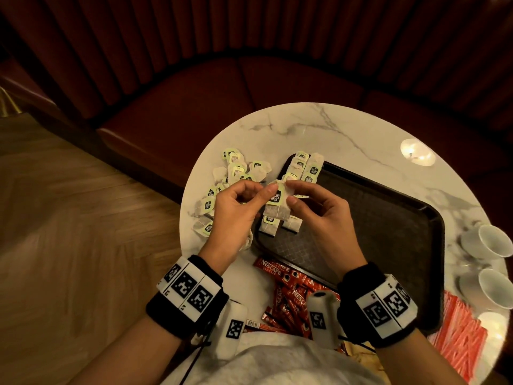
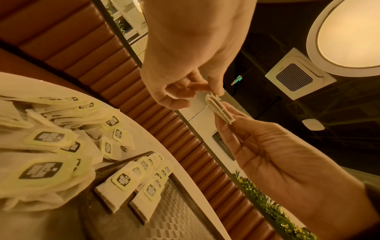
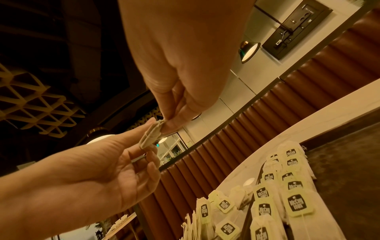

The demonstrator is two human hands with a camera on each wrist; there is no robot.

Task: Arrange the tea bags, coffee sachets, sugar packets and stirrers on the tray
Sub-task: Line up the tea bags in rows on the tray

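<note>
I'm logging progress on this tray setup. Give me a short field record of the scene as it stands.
held item: tea bag, pinched by both the left hand and right hand above the tray's left edge
tray: two rows of tea bags along its left side, rest bare
loose tea bags: piled on the marble table, left of the tray
coffee sachets: off the tray, at its near edge
red-striped packets: on the table, right
cups: right of the tray

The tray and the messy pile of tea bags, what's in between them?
Head view: only bare marble table separates the loose pile of tea bags from the tray, whose left rim stands by it.
</note>
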